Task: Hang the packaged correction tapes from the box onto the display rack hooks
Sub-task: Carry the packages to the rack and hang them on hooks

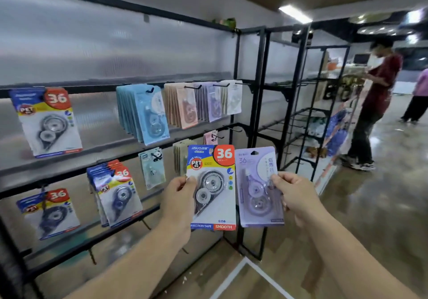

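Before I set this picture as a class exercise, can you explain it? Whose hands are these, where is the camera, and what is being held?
There is no machine here: a person wears one wide-angle camera on the head, so you see their own two arms reaching forward. The left hand pinches a blue-and-red correction tape pack; the right hand pinches a purple pack beside it. Behind them stands a black display rack with hooks, where similar packs hang, among them a hanging blue-and-red pack and hanging purple packs. Neither held pack is on a hook yet. No box is in view.
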`<state>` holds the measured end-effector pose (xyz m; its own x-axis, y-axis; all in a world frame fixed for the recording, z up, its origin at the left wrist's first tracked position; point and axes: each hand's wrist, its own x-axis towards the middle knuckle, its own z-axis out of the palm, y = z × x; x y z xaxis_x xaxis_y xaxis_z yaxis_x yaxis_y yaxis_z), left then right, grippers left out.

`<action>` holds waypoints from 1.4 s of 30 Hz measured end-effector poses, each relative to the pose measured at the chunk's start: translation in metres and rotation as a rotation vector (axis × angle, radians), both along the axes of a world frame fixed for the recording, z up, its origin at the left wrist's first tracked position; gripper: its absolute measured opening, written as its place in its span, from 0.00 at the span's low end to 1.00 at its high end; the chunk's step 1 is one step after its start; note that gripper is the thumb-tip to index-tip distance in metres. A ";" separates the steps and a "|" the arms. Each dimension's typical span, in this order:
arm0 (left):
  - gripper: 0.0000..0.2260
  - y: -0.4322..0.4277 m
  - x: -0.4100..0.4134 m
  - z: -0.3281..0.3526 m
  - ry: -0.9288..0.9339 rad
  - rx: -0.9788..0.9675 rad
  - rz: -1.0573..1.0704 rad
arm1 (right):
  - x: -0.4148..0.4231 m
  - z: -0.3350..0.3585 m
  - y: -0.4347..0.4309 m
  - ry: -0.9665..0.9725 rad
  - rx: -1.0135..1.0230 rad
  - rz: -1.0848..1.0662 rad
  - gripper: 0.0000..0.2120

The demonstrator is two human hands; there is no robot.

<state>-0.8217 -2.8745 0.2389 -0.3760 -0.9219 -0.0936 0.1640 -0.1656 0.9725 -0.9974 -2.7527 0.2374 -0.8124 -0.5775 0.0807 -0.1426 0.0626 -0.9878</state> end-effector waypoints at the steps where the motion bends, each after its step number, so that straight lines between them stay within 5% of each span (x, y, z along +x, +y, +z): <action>1: 0.07 -0.012 -0.012 0.000 -0.016 -0.013 0.019 | -0.015 0.000 -0.014 -0.008 -0.017 0.013 0.10; 17: 0.04 -0.141 -0.199 0.029 0.045 0.026 0.408 | -0.242 0.094 -0.263 0.156 -0.222 0.332 0.12; 37: 0.05 -0.188 -0.236 0.034 -0.002 -0.061 0.499 | -0.282 0.075 -0.316 0.151 -0.259 0.415 0.13; 42: 0.04 -0.189 -0.242 0.030 0.000 -0.039 0.515 | -0.278 0.077 -0.345 0.379 -0.187 0.362 0.13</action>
